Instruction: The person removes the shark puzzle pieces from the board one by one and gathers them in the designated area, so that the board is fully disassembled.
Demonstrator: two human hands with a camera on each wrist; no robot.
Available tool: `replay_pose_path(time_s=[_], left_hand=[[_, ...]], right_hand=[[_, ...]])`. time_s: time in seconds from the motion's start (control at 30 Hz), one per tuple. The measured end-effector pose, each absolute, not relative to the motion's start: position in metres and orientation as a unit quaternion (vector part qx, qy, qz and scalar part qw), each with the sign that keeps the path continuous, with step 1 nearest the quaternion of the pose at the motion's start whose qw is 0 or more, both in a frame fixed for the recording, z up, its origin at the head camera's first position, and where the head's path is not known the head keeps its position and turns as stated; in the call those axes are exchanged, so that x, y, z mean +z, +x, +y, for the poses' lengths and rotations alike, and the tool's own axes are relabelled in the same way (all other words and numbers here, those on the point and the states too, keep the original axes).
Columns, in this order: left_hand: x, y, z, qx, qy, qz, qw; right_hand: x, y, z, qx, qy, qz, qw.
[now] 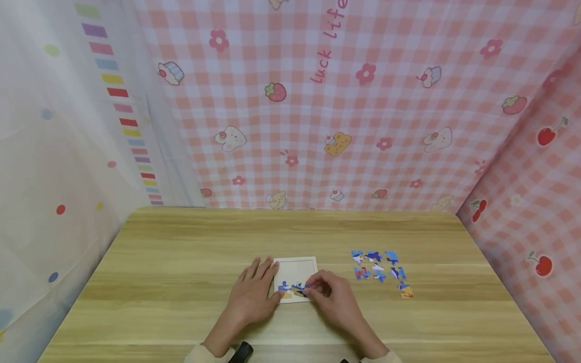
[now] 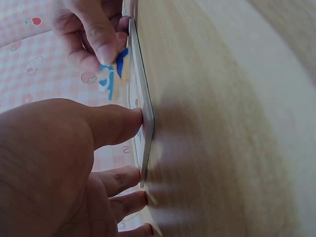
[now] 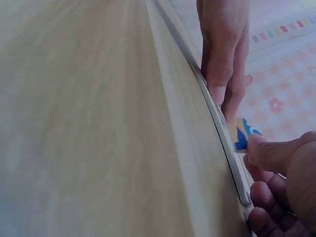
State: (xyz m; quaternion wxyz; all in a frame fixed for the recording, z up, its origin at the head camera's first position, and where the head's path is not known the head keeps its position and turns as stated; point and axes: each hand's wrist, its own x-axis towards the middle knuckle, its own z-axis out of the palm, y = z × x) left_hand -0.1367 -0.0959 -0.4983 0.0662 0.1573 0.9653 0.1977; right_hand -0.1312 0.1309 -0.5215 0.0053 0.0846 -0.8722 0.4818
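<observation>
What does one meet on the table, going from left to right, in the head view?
Left hand → white puzzle tray → right hand, pinching a puzzle piece → loose puzzle pieces.

Light wood-grain rectangular table (image 1: 190, 252); pink gingham cloth backdrop with strawberries, cupcakes, flowers (image 1: 363, 126) behind and right; white dotted sheer curtain (image 1: 50, 166) left.

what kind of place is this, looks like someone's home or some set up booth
Probably a small staged tabletop booth, not a lived-in room: pink checked cloth printed with cupcakes and strawberries hangs as backdrop, a sheer white dotted curtain closes one side, and the light wooden table holds only a white puzzle tray and loose blue jigsaw pieces.
</observation>
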Motion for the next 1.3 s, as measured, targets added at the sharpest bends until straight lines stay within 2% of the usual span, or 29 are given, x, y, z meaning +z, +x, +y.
replay_pose_path(time_s=[0.4, 0.63, 1.3], left_hand=[[-0.498, -0.136, -0.096, 0.199, 0.152, 0.965, 0.073], [-0.499, -0.136, -0.096, 0.198, 0.155, 0.965, 0.071], [-0.499, -0.137, -0.096, 0.199, 0.158, 0.964, 0.076]], right_hand=[[-0.505, -0.129, 0.158, 0.489, 0.045, -0.871, 0.004], [-0.5, -0.131, 0.184, 0.461, 0.062, -0.884, 0.031], [-0.498, -0.126, 0.253, 0.44, 0.03, -0.891, 0.109]])
